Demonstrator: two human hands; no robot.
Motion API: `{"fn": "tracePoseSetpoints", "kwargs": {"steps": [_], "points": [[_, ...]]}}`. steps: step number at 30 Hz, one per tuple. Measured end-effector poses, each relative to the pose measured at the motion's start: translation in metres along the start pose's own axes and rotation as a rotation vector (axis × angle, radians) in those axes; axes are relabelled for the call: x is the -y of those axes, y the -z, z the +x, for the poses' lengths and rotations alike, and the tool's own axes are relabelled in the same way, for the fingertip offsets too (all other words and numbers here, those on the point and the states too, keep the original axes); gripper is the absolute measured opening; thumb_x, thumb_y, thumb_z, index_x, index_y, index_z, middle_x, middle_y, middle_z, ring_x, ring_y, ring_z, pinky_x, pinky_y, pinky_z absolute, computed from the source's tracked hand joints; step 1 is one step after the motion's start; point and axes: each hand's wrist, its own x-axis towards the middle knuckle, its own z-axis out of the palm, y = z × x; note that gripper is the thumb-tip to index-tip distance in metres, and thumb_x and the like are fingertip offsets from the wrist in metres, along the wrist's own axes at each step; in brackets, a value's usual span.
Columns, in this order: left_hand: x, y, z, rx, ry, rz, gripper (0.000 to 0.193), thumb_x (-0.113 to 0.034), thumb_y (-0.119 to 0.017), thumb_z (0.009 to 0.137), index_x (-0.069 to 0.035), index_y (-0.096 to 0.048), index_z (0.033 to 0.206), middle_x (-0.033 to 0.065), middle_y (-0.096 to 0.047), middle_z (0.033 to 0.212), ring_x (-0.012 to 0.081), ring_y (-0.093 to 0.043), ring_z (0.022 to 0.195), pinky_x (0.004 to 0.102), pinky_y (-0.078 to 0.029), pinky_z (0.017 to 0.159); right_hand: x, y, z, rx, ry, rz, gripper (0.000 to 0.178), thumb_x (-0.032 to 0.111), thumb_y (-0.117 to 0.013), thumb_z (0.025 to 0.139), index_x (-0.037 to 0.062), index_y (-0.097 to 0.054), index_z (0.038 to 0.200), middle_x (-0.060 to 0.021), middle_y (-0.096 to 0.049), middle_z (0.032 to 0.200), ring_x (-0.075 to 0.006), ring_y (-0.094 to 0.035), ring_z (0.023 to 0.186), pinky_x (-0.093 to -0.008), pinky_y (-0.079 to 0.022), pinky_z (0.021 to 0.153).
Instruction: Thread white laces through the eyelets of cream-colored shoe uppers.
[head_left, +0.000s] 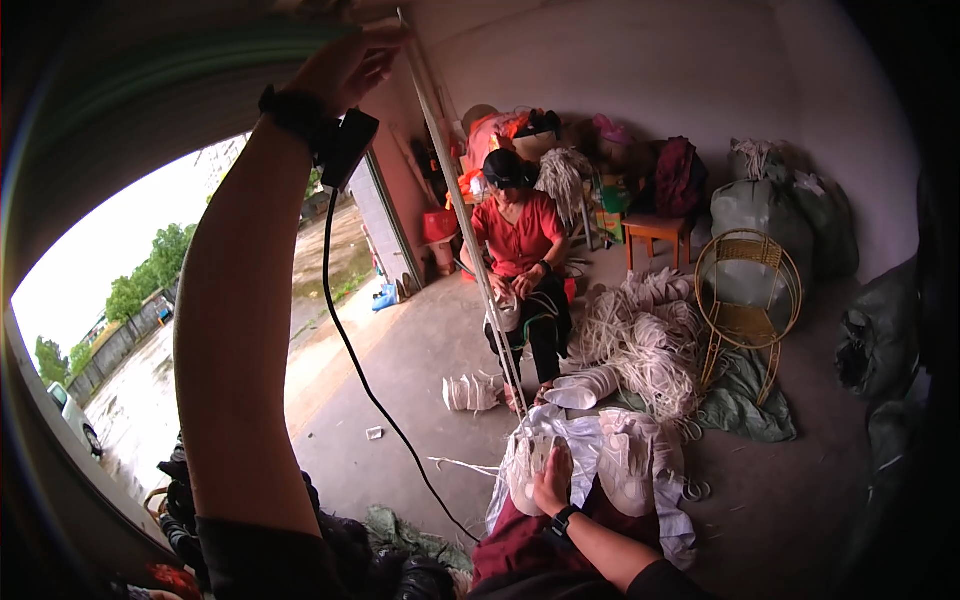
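Observation:
High at the upper left, my left hand point(350, 68) is raised with its fingers closed on a long white shoelace point(445, 160). The lace runs taut and slanting down to a white shoe point(522, 475) on my lap. Against that shoe's side my right hand point(553, 482) is wrapped, holding it. Just right of it lies another white shoe point(627, 462). Both rest on a whitish plastic sheet point(584, 440) over my dark red trousers. A loose white lace point(465, 465) sticks out to the left.
A seated person in red point(520, 235) faces me, handling a shoe. Beside them are a pile of white laced shoes point(640, 335), a round-backed chair point(750, 318) and stuffed sacks point(750, 225). A black cable point(345, 325) hangs from a box at my left wrist. Left is a wide doorway.

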Motion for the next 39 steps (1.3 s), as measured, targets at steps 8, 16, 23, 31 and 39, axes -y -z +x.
{"fn": "tracePoseSetpoints", "kwargs": {"steps": [8,16,23,31,39], "points": [[0.005,0.013,0.006,-0.048,0.016,0.05,0.023,-0.019,-0.071,0.087,-0.009,-0.069,0.107,-0.0075,-0.062,0.082,0.0022,-0.053,0.069,0.0185,-0.041,0.061,0.012,0.003,0.008,0.083,-0.061,0.016,0.077,0.012,-0.053,0.085,-0.0068,-0.014,0.149,-0.0325,-0.018,0.152,-0.047,-0.014,0.143,-0.0517,-0.009,0.118],[0.011,0.024,0.016,0.049,0.018,0.062,0.022,-0.021,-0.071,0.088,-0.008,-0.07,0.106,-0.0085,-0.062,0.083,0.0003,-0.053,0.071,0.0184,-0.041,0.063,0.006,-0.003,0.011,0.08,-0.047,0.006,0.078,0.012,-0.053,0.085,-0.0066,-0.014,0.149,-0.032,-0.019,0.152,-0.0466,-0.015,0.143,-0.0521,-0.01,0.118],[0.002,0.011,0.012,-0.058,0.036,0.07,0.021,-0.017,-0.07,0.087,-0.007,-0.07,0.106,-0.0076,-0.064,0.088,0.001,-0.054,0.075,0.0199,-0.041,0.067,0.005,-0.004,0.014,0.064,-0.045,0.036,0.08,0.016,-0.055,0.085,-0.0062,-0.013,0.149,-0.0317,-0.018,0.152,-0.0461,-0.015,0.143,-0.052,-0.01,0.118],[0.01,0.011,0.007,-0.017,0.054,-0.012,0.023,-0.017,-0.07,0.087,-0.005,-0.069,0.107,-0.0077,-0.061,0.082,0.0026,-0.054,0.073,0.0202,-0.041,0.068,0.003,0.002,-0.001,0.045,-0.028,0.003,0.08,0.017,-0.055,0.086,-0.0069,-0.013,0.149,-0.0323,-0.019,0.152,-0.0467,-0.015,0.142,-0.0522,-0.011,0.117],[0.012,0.042,0.016,0.101,0.018,0.021,0.023,-0.019,-0.063,0.092,-0.004,-0.068,0.108,-0.0041,-0.06,0.079,0.0048,-0.054,0.072,0.0229,-0.042,0.063,0.005,-0.005,0.009,0.02,0.014,0.012,0.079,0.012,-0.054,0.084,-0.0065,-0.013,0.149,-0.0317,-0.02,0.152,-0.0467,-0.016,0.142,-0.0529,-0.011,0.117]]}}
